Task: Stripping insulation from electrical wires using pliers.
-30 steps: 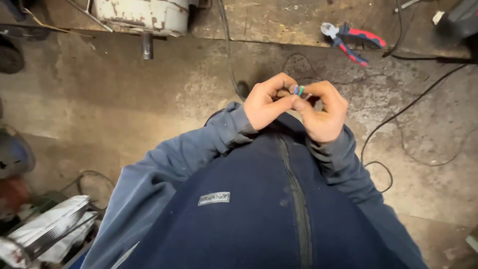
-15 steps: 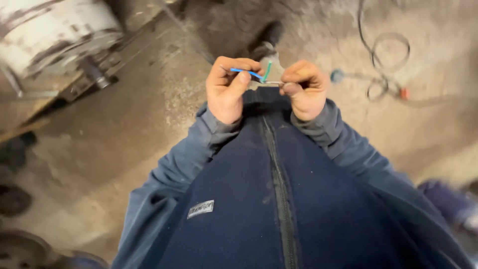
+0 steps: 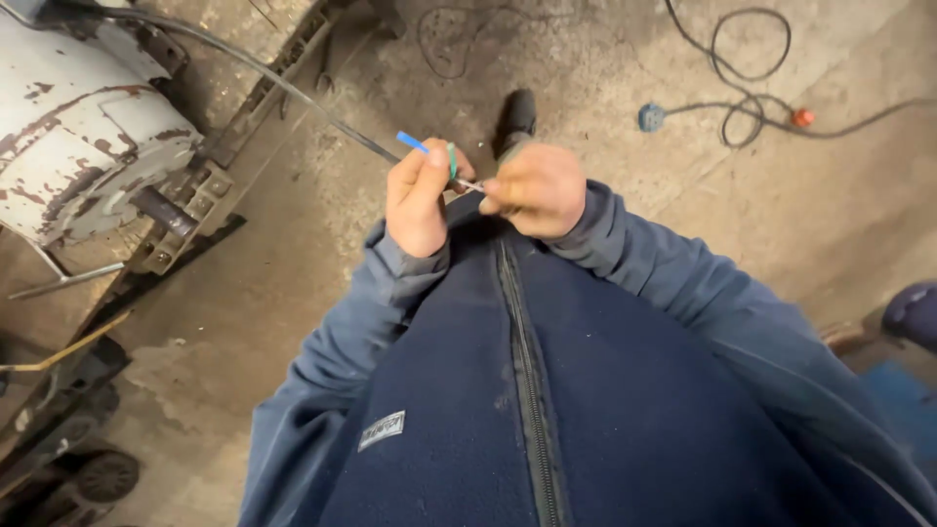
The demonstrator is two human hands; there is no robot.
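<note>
Holding steady, both hands [image 3: 478,190] still pinch the blue wire [image 3: 412,142].

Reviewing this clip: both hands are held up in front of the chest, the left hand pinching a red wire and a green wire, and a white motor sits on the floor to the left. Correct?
Not quite. In the head view the left hand pinches a blue wire, not red, beside the green wire. The right hand and the white motor are as described.
</note>
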